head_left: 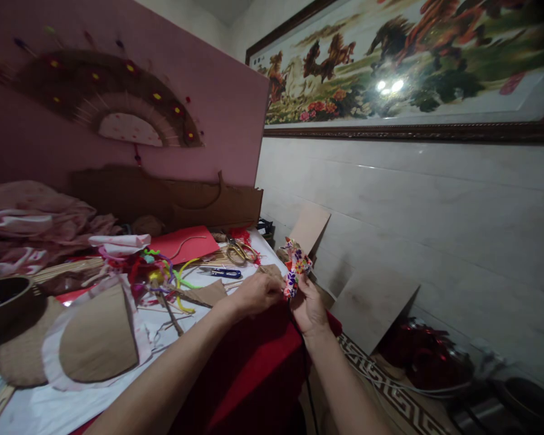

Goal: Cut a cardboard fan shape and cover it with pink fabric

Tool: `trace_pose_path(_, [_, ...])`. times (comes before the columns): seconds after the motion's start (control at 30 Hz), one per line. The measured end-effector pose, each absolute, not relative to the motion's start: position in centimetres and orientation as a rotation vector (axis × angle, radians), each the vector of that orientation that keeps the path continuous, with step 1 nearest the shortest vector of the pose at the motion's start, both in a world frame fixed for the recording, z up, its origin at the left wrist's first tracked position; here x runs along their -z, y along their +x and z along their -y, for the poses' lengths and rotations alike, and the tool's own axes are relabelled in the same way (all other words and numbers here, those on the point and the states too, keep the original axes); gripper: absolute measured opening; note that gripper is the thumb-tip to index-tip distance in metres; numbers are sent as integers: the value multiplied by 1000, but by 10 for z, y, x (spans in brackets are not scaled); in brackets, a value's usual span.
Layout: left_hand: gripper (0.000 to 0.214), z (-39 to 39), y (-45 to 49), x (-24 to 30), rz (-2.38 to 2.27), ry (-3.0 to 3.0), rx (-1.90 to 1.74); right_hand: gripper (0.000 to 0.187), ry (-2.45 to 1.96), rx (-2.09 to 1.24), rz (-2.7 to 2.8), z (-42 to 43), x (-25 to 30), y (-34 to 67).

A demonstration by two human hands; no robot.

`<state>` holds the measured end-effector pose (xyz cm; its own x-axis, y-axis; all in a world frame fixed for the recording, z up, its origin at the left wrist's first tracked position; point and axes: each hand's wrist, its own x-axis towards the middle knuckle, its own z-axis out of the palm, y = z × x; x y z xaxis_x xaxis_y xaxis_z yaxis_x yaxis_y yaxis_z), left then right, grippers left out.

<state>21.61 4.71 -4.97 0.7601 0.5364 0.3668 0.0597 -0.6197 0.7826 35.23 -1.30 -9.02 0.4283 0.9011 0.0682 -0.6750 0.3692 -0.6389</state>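
Note:
My right hand (311,307) is closed around a small bunched piece of flower-patterned fabric (294,275), white with purple and orange, past the table's right edge. Close beside it, my left hand (257,294) has its fingers pinched together at the fabric's left side; what lies between the fingertips is hidden. Blue thread snips (220,273) and gold-handled scissors (241,252) lie on the table beyond my left hand. A brown cardboard scrap (211,292) is near my left wrist.
Fabric-edged cardboard (100,338), a dark bowl (4,302), colourful pipe cleaners (184,281) and red paper (185,241) crowd the table. A decorated fan (95,78) hangs on a pink board (231,109). Red shiny objects (428,356) stand on the floor at right.

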Motion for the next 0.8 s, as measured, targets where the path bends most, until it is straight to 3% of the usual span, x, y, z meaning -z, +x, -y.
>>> trace_pose_path(0.13, [12,-50,215,46,-460,2039,-769,22,-564,-1057,442,12,91,352])
trace_pose_path(0.4, [39,-75,214,50,-669,1882,-1066,21,-547,-1010,424,12,88,350])
trace_pose_path(0.67, [6,-89,214,72,-893,2022,-1142,26,-545,-1004,379,13,85,347])
trace_pose_path(0.8, [18,-88,212,75,-903,2114,-1141,23,-549,-1015,354,16,81,344])
